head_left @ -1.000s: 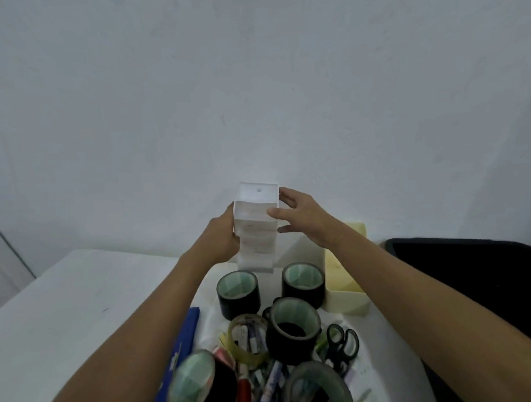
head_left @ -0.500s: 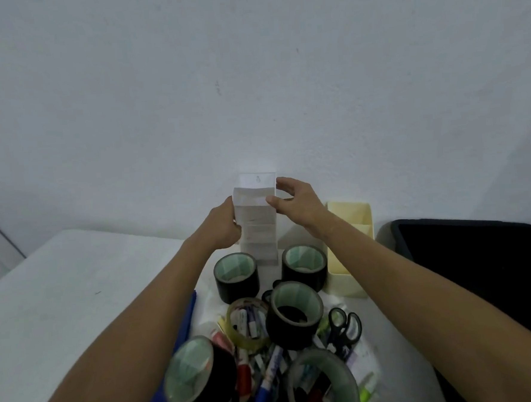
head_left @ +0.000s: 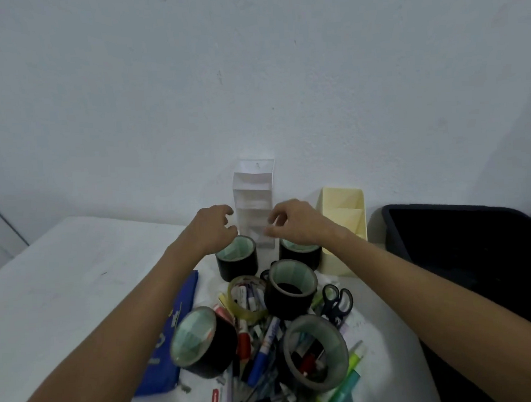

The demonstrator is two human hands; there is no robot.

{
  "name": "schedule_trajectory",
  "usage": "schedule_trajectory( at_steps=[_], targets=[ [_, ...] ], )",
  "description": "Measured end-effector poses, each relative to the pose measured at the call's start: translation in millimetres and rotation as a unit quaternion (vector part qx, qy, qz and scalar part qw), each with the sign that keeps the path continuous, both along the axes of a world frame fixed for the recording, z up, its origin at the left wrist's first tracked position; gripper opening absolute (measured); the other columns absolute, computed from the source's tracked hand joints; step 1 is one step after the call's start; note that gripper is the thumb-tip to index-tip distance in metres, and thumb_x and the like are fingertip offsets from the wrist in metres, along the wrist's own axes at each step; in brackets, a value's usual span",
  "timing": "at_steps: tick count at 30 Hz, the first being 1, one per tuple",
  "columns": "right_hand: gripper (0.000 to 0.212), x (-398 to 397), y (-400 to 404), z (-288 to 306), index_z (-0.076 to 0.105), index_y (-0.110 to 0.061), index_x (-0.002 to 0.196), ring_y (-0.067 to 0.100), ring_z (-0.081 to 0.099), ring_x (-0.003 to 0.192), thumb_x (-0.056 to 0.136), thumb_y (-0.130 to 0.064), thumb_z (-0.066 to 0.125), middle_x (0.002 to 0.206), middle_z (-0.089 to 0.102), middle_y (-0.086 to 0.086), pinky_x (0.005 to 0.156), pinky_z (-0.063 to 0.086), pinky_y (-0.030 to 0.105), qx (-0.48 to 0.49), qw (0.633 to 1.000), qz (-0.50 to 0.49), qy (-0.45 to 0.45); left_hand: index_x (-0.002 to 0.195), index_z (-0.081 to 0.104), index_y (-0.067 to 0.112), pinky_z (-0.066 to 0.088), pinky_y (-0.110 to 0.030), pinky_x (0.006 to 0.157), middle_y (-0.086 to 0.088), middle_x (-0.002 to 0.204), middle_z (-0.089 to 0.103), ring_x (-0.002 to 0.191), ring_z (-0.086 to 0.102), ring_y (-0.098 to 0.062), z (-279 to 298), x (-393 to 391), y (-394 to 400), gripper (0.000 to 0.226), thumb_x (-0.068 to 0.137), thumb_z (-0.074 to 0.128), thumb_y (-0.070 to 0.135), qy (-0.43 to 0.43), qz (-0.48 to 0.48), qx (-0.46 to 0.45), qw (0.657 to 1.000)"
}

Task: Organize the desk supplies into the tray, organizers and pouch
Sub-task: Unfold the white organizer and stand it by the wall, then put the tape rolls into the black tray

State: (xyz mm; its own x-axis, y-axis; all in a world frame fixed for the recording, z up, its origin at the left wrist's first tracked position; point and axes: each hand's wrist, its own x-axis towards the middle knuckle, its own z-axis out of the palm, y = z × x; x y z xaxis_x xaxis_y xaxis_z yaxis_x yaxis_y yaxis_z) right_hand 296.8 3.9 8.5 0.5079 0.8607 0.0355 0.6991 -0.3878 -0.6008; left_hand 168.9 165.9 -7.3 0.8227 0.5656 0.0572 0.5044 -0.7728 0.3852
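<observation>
A tall white tiered organizer (head_left: 254, 195) stands upright against the wall at the back of the table. My left hand (head_left: 213, 229) and my right hand (head_left: 293, 222) hover just in front of it, fingers curled and apart, holding nothing. A pale yellow organizer (head_left: 343, 227) stands to its right. A blue pouch (head_left: 170, 337) lies under my left forearm. Several black tape rolls (head_left: 290, 289) and a clear tape roll (head_left: 246, 296) sit on a heap of markers and pens (head_left: 264, 347). Black scissors (head_left: 337, 302) lie at the heap's right.
A black tray (head_left: 466, 250) fills the right side beyond the table edge. The white table (head_left: 60, 275) stretches to the left. The wall is directly behind the organizers.
Both hands held the white organizer in the air, then set it down against the wall and let go. They have drawn back slightly toward me.
</observation>
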Motion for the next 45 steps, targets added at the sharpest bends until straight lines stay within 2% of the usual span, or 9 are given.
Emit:
schedule_trajectory(
  at_steps=[4, 7, 10, 13, 23, 31, 37, 42, 45],
  targets=[
    [0.037, -19.5, -22.7, -5.5, 0.069, -0.013, 0.097, 0.015, 0.061, 0.084, 0.082, -0.047, 0.068, 0.09, 0.064, -0.003, 0.073, 0.049, 0.027, -0.141, 0.986, 0.081, -0.045, 0.133, 0.053, 0.013, 0.041, -0.029, 0.095, -0.006, 0.13, 0.058, 0.117, 0.054, -0.024, -7.9, -18.5, -5.6, 0.046, 0.088, 0.058, 0.025, 0.088, -0.052, -0.007, 0.995],
    [0.042, -25.1, -34.0, -11.3, 0.068, -0.015, 0.086, 0.013, 0.059, 0.072, 0.079, -0.057, 0.065, 0.079, 0.064, -0.003, 0.064, 0.048, 0.027, -0.201, 0.974, 0.096, -0.048, 0.129, 0.057, 0.015, 0.043, -0.031, 0.098, -0.004, 0.129, 0.059, 0.117, 0.055, -0.022, -17.2, -24.5, -12.6, 0.044, 0.087, 0.059, 0.029, 0.115, -0.065, -0.016, 0.991],
    [0.059, -31.3, -41.7, -14.6, 0.067, -0.004, 0.083, 0.022, 0.061, 0.07, 0.076, -0.062, 0.065, 0.074, 0.065, 0.005, 0.065, 0.048, 0.031, -0.246, 0.962, 0.108, -0.038, 0.102, 0.067, 0.01, 0.047, -0.035, 0.086, -0.007, 0.105, 0.067, 0.099, 0.06, -0.025, -24.4, -26.6, -17.2, 0.027, 0.09, 0.057, 0.032, 0.14, -0.082, -0.01, 0.987],
    [0.055, -36.6, -47.3, -16.2, 0.071, -0.006, 0.092, 0.024, 0.066, 0.083, 0.075, -0.058, 0.068, 0.089, 0.071, 0.008, 0.079, 0.055, 0.039, -0.249, 0.961, 0.111, -0.046, 0.074, 0.057, 0.007, 0.042, -0.032, 0.068, -0.008, 0.076, 0.061, 0.077, 0.057, -0.025, -31.2, -27.3, -17.6, 0.027, 0.092, 0.056, 0.028, 0.139, -0.083, -0.002, 0.987],
    [0.023, -39.5, -59.6, -10.4, 0.07, -0.004, 0.1, 0.024, 0.062, 0.085, 0.091, -0.024, 0.061, 0.092, 0.069, 0.011, 0.076, 0.051, 0.034, -0.127, 0.987, 0.062, -0.071, 0.089, 0.066, 0.012, 0.05, -0.036, 0.066, -0.008, 0.085, 0.063, 0.079, 0.061, -0.028, -8.9, -29.6, -35.5, 0.015, 0.091, 0.055, 0.022, 0.096, -0.057, 0.117, 0.987],
    [0.022, -14.1, -106.2, 51.9, 0.071, -0.013, 0.109, 0.015, 0.06, 0.092, 0.09, -0.022, 0.063, 0.104, 0.069, 0.002, 0.078, 0.044, 0.023, -0.035, 0.995, -0.004, -0.089, 0.092, 0.067, 0.021, 0.039, -0.03, 0.062, -0.002, 0.081, 0.055, 0.077, 0.056, -0.024, 70.4, -19.1, -93.4, 0.013, 0.093, 0.054, 0.024, 0.025, -0.078, 0.171, 0.982],
    [0.017, 17.7, -193.9, 88.2, 0.071, -0.016, 0.104, 0.013, 0.058, 0.082, 0.089, -0.019, 0.064, 0.096, 0.067, -0.003, 0.075, 0.043, 0.023, -0.008, 0.98, -0.131, -0.15, 0.073, 0.057, 0.02, 0.041, -0.03, 0.061, -0.006, 0.076, 0.059, 0.073, 0.059, -0.026, 100.2, 41.6, -160.6, 0.02, 0.093, 0.053, 0.019, -0.036, -0.153, 0.152, 0.976],
    [0.019, 56.7, -262.4, 67.4, 0.072, -0.016, 0.104, 0.024, 0.065, 0.085, 0.086, -0.015, 0.065, 0.099, 0.07, 0.009, 0.082, 0.054, 0.035, -0.048, 0.945, -0.262, -0.189, 0.09, 0.065, 0.011, 0.044, -0.03, 0.062, -0.008, 0.082, 0.059, 0.075, 0.06, -0.026, 88.3, 110.4, -230.7, 0.015, 0.093, 0.052, 0.017, -0.062, -0.245, 0.113, 0.961],
    [0.023, 78.3, -293.4, 38.2, 0.071, -0.018, 0.105, 0.019, 0.063, 0.081, 0.084, -0.01, 0.065, 0.099, 0.069, 0.006, 0.079, 0.053, 0.029, -0.088, 0.931, -0.304, -0.183, 0.09, 0.063, 0.009, 0.041, -0.03, 0.063, -0.01, 0.084, 0.057, 0.079, 0.06, -0.029, 66.8, 146.0, -268.2, 0.014, 0.093, 0.052, 0.016, -0.047, -0.279, 0.098, 0.954]
  ],
)
